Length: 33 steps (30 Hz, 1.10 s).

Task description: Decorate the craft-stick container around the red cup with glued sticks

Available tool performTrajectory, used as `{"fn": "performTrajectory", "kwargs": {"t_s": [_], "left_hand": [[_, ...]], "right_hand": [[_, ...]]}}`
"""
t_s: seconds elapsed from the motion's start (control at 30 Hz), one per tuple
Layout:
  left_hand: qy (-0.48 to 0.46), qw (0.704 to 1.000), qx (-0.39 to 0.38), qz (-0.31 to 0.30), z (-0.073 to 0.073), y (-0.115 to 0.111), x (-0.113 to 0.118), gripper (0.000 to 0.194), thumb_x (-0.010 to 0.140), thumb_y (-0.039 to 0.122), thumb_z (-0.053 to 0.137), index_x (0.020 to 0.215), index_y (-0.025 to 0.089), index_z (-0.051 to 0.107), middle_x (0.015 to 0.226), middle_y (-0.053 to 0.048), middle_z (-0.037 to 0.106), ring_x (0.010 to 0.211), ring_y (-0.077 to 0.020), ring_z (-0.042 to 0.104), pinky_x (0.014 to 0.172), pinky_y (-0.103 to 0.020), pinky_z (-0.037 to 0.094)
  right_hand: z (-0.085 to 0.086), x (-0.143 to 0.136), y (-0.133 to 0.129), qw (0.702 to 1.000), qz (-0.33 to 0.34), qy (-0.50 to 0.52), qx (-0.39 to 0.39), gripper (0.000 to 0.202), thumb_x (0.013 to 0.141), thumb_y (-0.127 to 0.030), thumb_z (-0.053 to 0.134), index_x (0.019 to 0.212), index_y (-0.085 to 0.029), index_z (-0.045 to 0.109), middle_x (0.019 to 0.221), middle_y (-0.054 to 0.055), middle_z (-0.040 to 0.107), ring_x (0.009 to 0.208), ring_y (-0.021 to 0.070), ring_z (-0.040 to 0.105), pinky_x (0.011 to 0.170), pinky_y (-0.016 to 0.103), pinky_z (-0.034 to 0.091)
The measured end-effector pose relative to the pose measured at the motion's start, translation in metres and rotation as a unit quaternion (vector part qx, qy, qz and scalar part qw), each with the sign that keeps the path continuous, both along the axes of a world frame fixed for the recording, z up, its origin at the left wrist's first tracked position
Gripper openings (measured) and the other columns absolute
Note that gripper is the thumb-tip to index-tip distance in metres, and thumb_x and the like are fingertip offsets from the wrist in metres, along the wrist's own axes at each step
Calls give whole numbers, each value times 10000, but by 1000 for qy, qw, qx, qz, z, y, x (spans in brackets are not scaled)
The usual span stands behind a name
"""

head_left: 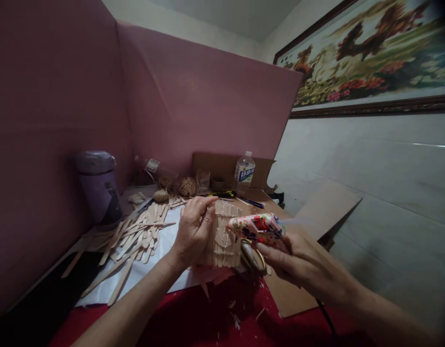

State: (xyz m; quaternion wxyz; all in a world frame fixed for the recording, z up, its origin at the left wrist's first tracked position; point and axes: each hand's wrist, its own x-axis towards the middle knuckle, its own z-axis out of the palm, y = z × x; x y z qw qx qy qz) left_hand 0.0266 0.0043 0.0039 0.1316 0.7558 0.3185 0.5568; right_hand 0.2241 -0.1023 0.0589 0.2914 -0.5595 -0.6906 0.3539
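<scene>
My right hand [298, 260] is closed round a hot glue gun [258, 226] with a bright flowered pattern. A glue stick [298, 220] juts out of its back end. The gun's nozzle points left, over a small panel of wooden craft sticks [228, 236] laid side by side with cross sticks. My left hand [195, 226] grips the panel's left edge, its fingers bent along the upper side. Right of the panel, partly under the gun, lies an oval gold-rimmed object [256, 258] that I cannot name.
Loose craft sticks [136, 236] lie heaped on white paper at left. A purple tumbler [99, 193] stands behind them. Further back are twine balls [187, 187], a glass [203, 180], a plastic bottle [244, 171], a utility knife [226, 194] and a pen [253, 202]. Scraps litter the red cloth [222, 318].
</scene>
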Motion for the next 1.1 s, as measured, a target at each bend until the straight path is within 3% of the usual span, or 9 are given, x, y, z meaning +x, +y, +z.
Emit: {"fn": "performTrajectory", "kwargs": {"t_s": [0.13, 0.3, 0.47, 0.63, 0.73, 0.8, 0.93, 1.1], "left_hand": [[-1, 1000, 3, -2, 0, 0, 0, 228, 925, 255, 438, 1088, 198, 588, 1041, -53, 615, 1002, -204, 520, 891, -380, 377], [-2, 1000, 4, -2, 0, 0, 0, 233, 930, 263, 432, 1093, 203, 588, 1040, -51, 614, 996, -202, 521, 888, -375, 377], [-4, 1000, 4, -6, -1, 0, 0, 237, 932, 269, 432, 1098, 205, 588, 1045, -51, 611, 1002, -198, 522, 896, -373, 376], [-7, 1000, 5, -9, 0, 1, 0, 239, 933, 268, 426, 1095, 199, 588, 1037, -51, 610, 997, -197, 524, 891, -367, 378], [-5, 1000, 7, -8, 0, 1, 0, 241, 934, 274, 423, 1095, 200, 587, 1036, -51, 610, 994, -197, 522, 886, -365, 378], [-3, 1000, 9, -9, 0, 2, 0, 246, 935, 279, 421, 1102, 201, 583, 1041, -52, 609, 998, -197, 521, 888, -364, 377], [-1, 1000, 10, -7, 0, 1, -1, 246, 934, 287, 420, 1102, 209, 581, 1038, -50, 607, 996, -198, 522, 883, -362, 378], [2, 1000, 7, -5, 1, 1, 0, 245, 932, 293, 419, 1096, 212, 582, 1033, -48, 606, 988, -197, 532, 879, -358, 384]], "right_hand": [[-2, 2, -1, 999, 3, 50, -7, 446, 860, -543, 506, 613, -214, 332, 510, -76, 307, 441, 60, 259, 399, 222, 199], [-2, 0, -5, 999, 3, 41, 5, 457, 848, -532, 536, 581, -207, 358, 502, -63, 337, 437, 61, 272, 385, 222, 191], [-12, 16, -6, 990, -18, 117, 83, 384, 836, -552, 547, 703, -196, 491, 529, -58, 350, 449, 80, 297, 392, 222, 233], [-21, 68, 1, 961, -152, -68, 220, 462, 861, -583, 458, 589, -210, 433, 528, -23, 383, 478, 117, 369, 426, 246, 296], [-33, 102, 7, 955, -121, -153, 225, 349, 908, -500, 368, 891, -200, 545, 717, 40, 588, 638, 185, 557, 585, 285, 462], [-46, 118, 11, 953, -92, -231, 172, 347, 912, -401, 351, 1123, -179, 515, 977, 102, 660, 859, 234, 627, 758, 341, 494], [-75, 133, 15, 909, -79, -378, 155, 373, 872, -302, 361, 1156, -174, 566, 1127, 127, 652, 1001, 275, 609, 863, 400, 468], [-91, 138, 21, 893, -73, -419, 146, 410, 876, -313, 400, 1224, -161, 555, 1202, 134, 624, 1113, 270, 561, 935, 402, 434]]}}
